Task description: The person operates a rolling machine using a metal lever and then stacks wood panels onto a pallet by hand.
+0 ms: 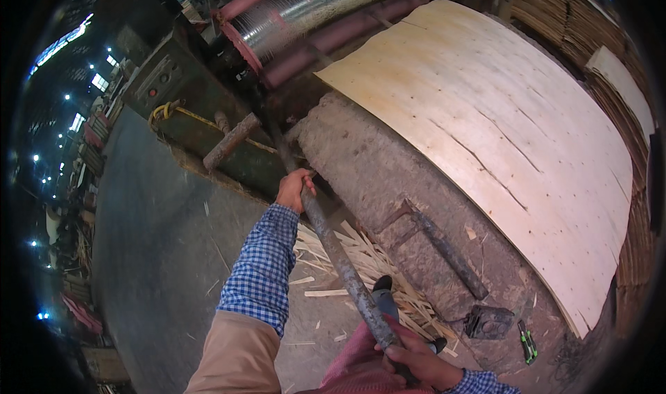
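A long, worn metal pipe (341, 261) runs slantwise from the machine down toward my body. My left hand (295, 189) is closed round its upper part, the arm stretched forward. Lower down, my right hand (419, 361) wraps round the pipe's near end, close to my lap. The far end of the pipe reaches the dark side of the roller machine (177, 92), where shadow hides how it meets it. Just left of the pipe, a rusty T-shaped handle (231, 141) sticks out of the machine.
A large wood veneer sheet (485, 130) lies at the right, below a glue-smeared roller (298, 16). On the rough ledge (388, 165) rest a hammer-like tool (444, 252), a dark block (489, 322) and green-handled pliers (528, 343). Wood strips (368, 255) litter the floor. Veneer stacks (555, 12) stand behind.
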{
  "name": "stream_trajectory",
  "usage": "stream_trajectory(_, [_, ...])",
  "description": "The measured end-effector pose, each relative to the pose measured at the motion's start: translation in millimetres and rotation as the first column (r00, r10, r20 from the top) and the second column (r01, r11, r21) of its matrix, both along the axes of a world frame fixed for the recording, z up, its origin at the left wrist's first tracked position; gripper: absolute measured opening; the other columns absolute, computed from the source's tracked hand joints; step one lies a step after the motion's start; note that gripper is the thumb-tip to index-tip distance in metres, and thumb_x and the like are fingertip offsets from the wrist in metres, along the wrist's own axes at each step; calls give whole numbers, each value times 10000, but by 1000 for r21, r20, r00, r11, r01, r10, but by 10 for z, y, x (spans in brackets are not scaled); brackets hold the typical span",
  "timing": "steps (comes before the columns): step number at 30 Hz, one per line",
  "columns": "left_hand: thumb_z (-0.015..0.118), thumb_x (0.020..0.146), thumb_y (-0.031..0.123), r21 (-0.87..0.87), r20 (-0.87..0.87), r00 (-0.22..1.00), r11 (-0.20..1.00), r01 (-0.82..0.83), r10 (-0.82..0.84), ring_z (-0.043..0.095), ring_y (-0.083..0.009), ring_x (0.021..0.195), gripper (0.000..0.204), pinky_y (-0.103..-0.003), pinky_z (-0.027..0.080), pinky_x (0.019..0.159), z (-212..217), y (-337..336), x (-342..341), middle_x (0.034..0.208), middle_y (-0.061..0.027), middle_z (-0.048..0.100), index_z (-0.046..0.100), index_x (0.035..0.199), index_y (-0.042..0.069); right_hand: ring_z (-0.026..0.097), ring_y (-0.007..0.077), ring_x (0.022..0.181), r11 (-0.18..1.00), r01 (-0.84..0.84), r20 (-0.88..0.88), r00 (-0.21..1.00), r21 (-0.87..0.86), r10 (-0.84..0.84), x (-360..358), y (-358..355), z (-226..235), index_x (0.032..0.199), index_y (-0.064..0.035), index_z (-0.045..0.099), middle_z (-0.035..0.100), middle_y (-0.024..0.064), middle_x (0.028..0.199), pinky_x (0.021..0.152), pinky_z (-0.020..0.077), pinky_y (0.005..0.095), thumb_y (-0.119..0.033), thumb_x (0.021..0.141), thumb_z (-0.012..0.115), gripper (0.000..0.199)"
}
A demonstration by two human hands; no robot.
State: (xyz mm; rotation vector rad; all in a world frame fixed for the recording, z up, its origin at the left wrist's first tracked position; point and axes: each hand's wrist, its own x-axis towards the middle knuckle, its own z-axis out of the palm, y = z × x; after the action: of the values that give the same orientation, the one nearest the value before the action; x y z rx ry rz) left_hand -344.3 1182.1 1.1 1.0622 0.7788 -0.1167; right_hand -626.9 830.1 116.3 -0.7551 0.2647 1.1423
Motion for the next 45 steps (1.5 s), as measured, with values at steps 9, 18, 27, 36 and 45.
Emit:
stream_trajectory(9, [537, 881, 132, -10, -22, 1000, 1000, 5, -5, 439, -145, 468, 185, -308, 434, 444, 4, -33, -1, 557, -15, 453, 461, 715, 103, 481, 140, 514, 999, -49, -51, 998, -12, 48, 54, -9, 120, 1342, -87, 343, 470, 59, 714, 458, 415, 256, -320, 931, 587, 531])
stream_trajectory(18, [552, 865, 115, 4, -18, 1000, 1000, 10, -10, 472, -173, 472, 166, -325, 454, 443, -27, 13, 17, 565, -50, 478, 497, 715, 70, 502, 143, 522, 997, -72, -12, 997, -10, 72, -9, -35, 7, 1173, -49, 440, 492, 61, 724, 461, 419, 270, -358, 941, 562, 405])
stream_trajectory(27, [541, 879, 130, -41, 20, 999, 998, 37, -37, 469, -153, 491, 165, -312, 443, 466, -149, 167, 142, 573, -28, 471, 487, 726, 94, 508, 118, 544, 996, -89, -18, 996, -29, 88, 208, 29, 75, 1187, -66, 451, 513, 50, 748, 492, 418, 247, -335, 950, 534, 368])
stream_trajectory(36, [542, 888, 136, -145, 31, 1000, 989, 0, 5, 468, -121, 514, 171, -291, 427, 485, -101, 169, 261, 599, 2, 469, 469, 734, 115, 485, 86, 470, 993, -22, 14, 1000, -118, 24, 313, 139, 14, 1081, -104, 485, 528, 1, 701, 418, 393, 222, -285, 946, 549, 234])
stream_trajectory(45, [548, 891, 145, -202, 45, 999, 979, -21, 30, 471, -103, 525, 158, -288, 428, 489, -114, 141, 122, 618, 20, 468, 471, 754, 125, 466, 60, 502, 979, 11, 105, 994, -204, 10, 137, 58, -36, 1117, -98, 496, 520, -16, 688, 436, 375, 195, -277, 940, 562, 260])
